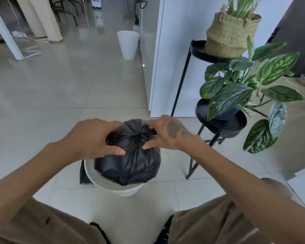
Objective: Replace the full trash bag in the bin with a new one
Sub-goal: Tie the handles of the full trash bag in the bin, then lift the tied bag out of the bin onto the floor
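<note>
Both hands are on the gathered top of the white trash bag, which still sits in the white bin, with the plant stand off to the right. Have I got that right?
Not quite: the trash bag is black, not white, as the head view shows. The rest holds: the left hand and right hand are on its gathered top, it still sits in the white bin, and the plant stand is off to the right.

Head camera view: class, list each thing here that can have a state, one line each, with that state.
Black trash bag: full, neck gathered shut, sitting in bin.
White bin: upright, occupied.
Left hand: gripping the bag top.
Right hand: gripping the bag top.
Second white bin: upright, unlined.
</note>
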Available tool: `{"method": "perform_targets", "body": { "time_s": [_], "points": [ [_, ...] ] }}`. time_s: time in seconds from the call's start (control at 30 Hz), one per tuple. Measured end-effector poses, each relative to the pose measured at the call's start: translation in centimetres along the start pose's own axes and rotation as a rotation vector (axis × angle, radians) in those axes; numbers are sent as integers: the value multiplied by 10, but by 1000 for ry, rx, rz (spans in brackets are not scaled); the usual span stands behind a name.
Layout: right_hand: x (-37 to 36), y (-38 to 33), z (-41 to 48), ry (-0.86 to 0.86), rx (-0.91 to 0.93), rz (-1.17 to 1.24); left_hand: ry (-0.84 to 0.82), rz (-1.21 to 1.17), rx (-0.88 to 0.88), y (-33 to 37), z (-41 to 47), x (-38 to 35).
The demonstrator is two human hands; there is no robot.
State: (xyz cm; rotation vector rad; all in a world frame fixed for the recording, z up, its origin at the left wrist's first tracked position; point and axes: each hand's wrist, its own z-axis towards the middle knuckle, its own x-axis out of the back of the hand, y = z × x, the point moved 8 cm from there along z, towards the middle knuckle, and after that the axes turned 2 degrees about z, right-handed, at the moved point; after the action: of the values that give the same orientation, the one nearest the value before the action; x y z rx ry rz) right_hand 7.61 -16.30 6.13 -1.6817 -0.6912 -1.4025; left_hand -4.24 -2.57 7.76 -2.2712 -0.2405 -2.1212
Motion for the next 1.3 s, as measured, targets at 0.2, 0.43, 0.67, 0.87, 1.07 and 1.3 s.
{"method": "perform_targets", "body": {
  "time_s": [0.2, 0.43, 0.67, 0.87, 1.07, 1.3],
  "points": [
    [86, 32, -98, 196, -57, -84, 208, 8, -168, 86, -15, 60],
    [0, 108, -162, -23, -301, -120, -15, -12, -276, 184, 29, -45],
    [-148, 154, -146, -288, -362, -187, -181, 65, -239, 214, 56, -186],
    [-186, 173, -137, -311, -427, -229, -211, -35, -57, 194, 67, -251],
    [-202, 172, -143, -356, -502, 70, -298, -127, -64, 186, 60, -289],
    [-171, 164, -135, -271, -477, 64, -238, -111, -150, 193, 63, -236]
  ]
}}
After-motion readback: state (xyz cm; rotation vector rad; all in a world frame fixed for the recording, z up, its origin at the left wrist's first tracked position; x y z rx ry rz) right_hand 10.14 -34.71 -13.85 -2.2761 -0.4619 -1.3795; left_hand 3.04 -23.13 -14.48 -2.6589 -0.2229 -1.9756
